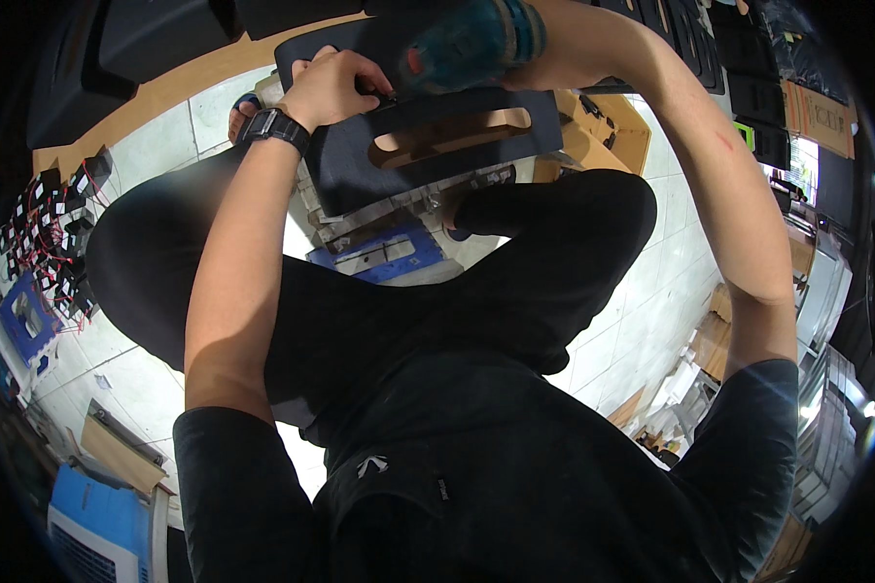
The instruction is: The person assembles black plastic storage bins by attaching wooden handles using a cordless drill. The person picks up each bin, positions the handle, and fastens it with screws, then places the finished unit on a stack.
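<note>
Aligning the drill (465,47) squarely, clear of the left hand (329,89), seems key: right hand (527,70) grips it, left rests on the dark slotted box (342,170) before the seated person (496,447), any pinch indiscernible

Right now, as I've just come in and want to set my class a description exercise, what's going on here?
A person with knees apart works at a dark box with an oblong slot. The right hand holds a teal power drill over it; where the tip meets the box is unclear. The left hand is at the box's top, fingertips near the drill's front end.
</note>
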A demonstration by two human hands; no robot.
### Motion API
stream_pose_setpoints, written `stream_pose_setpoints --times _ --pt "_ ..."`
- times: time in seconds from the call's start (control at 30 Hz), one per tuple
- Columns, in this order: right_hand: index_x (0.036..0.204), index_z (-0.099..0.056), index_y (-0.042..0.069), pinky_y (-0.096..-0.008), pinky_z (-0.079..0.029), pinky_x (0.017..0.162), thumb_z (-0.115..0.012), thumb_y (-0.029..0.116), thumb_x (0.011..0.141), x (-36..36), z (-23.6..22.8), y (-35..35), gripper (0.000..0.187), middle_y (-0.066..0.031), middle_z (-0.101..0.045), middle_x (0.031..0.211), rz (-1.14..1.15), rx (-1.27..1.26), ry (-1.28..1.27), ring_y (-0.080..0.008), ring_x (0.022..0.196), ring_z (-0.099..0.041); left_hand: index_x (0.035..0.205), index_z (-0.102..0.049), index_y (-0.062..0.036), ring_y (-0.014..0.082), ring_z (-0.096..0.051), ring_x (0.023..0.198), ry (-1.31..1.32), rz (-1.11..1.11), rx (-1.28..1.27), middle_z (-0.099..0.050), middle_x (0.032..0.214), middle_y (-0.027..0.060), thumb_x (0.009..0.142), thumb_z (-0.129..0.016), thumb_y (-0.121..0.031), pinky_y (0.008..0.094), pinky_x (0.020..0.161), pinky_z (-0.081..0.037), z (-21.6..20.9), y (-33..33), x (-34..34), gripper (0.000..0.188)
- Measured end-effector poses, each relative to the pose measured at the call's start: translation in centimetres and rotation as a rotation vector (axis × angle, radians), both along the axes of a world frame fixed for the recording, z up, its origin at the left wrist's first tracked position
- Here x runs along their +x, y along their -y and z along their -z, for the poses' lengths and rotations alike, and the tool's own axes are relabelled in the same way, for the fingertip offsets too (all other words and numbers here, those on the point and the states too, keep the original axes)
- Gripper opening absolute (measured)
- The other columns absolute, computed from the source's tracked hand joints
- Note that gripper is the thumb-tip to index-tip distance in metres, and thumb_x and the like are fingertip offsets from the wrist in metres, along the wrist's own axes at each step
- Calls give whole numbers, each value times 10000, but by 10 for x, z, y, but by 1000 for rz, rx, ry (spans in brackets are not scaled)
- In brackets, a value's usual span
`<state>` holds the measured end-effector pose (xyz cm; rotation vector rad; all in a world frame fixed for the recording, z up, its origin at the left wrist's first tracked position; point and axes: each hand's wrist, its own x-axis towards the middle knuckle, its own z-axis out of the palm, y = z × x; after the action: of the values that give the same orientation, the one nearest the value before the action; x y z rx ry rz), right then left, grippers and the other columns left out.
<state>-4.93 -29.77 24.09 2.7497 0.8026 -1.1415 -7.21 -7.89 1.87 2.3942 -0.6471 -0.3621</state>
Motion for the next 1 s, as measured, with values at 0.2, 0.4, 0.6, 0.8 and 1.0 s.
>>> stream_pose_setpoints --times 0.2,0.4,0.6,0.8,1.0 --pt "1116 -681 66 -437 -564 819 -833 213 775 -1 2 14 402 -198 -743 1034 21 242 -8 -386 997 -710 1064 -791 -168 245 -586 1154 -91 58 58 -739 1096 16 813 -817 -307 495 982 -367 -6 2 4 288" --pt "1070 -695 65 -440 -563 808 -819 199 772 4 7 9 350 -201 -745 1007 -46 217 3 -388 968 -712 1060 -785 -154 240 -585 1144 -87 31 72 -736 1082 31 818 -814 -316 480 977 -360 -10 1 1 293" --pt "1000 -722 63 -446 -560 797 -799 197 772 4 -1 -9 276 -207 -744 973 -66 22 0 -387 944 -714 1076 -772 -143 254 -584 1153 -102 37 86 -728 1072 59 823 -813 -333 473 977 -353 -8 0 3 319" --pt "1012 -716 53 -437 -563 785 -816 199 759 5 2 4 308 -196 -746 971 -19 187 -18 -381 933 -717 1074 -776 -166 249 -575 1176 -99 61 71 -725 1098 30 836 -792 -321 478 994 -352 -6 -1 4 284" --pt "1046 -696 49 -417 -562 769 -830 173 756 5 -2 3 343 -184 -746 955 -13 198 -50 -357 900 -722 1070 -786 -197 240 -569 1186 -100 69 68 -724 1126 -1 840 -784 -309 481 1003 -352 -1 -3 6 256"
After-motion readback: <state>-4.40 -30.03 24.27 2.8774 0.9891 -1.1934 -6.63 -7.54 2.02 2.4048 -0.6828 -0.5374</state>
